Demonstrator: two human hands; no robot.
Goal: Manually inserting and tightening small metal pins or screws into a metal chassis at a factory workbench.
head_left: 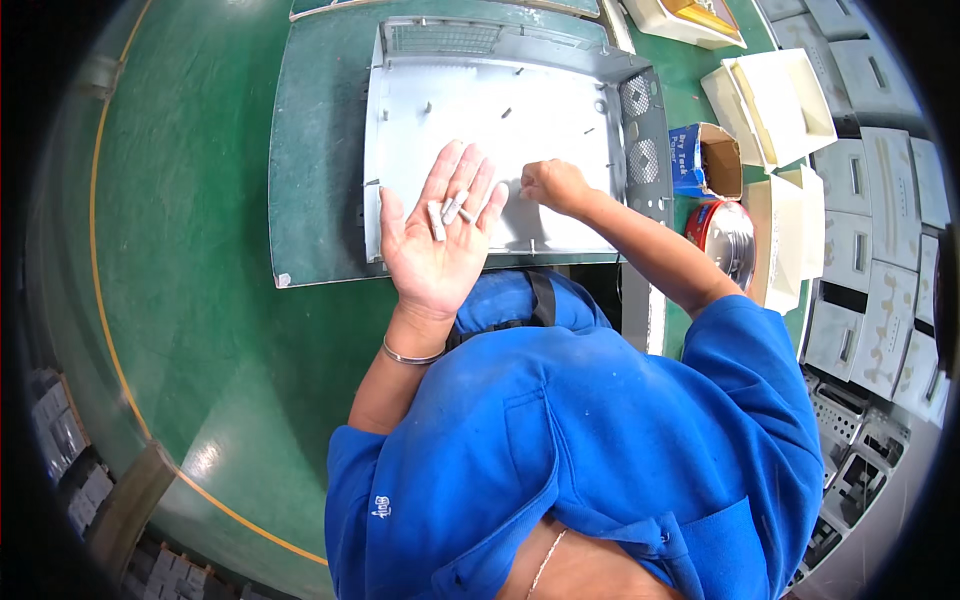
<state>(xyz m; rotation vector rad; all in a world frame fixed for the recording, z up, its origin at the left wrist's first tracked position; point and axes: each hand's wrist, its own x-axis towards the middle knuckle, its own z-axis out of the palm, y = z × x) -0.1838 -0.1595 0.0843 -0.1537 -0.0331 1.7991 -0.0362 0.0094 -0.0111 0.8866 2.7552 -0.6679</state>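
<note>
Left hand (440, 235), palm up and fingers spread flat, carries a few small grey pegs (447, 212) loose on the fingers; nothing is pinched. Right hand (553, 183), fingers drawn together into a pinch, presses down on the floor of the grey metal tray (400, 120); whether a peg sits between its fingertips cannot be told. The tray, a shallow sheet-metal chassis with perforated vents on its right wall, lies on a dark green mat (315, 150) on the green bench. Several short studs (507, 112) already stand or lie on the tray floor, farther from the person than the hands. To the right, near the tray: a blue carton (688, 160), a round tin (728, 235) and open cream boxes (780, 100).

Step in hand, as judged: seating pegs one by one into the tray floor, the left palm serving as supply. The next move appears to call for the right hand to pick a peg off the left fingers and place it at a free hole.
</note>
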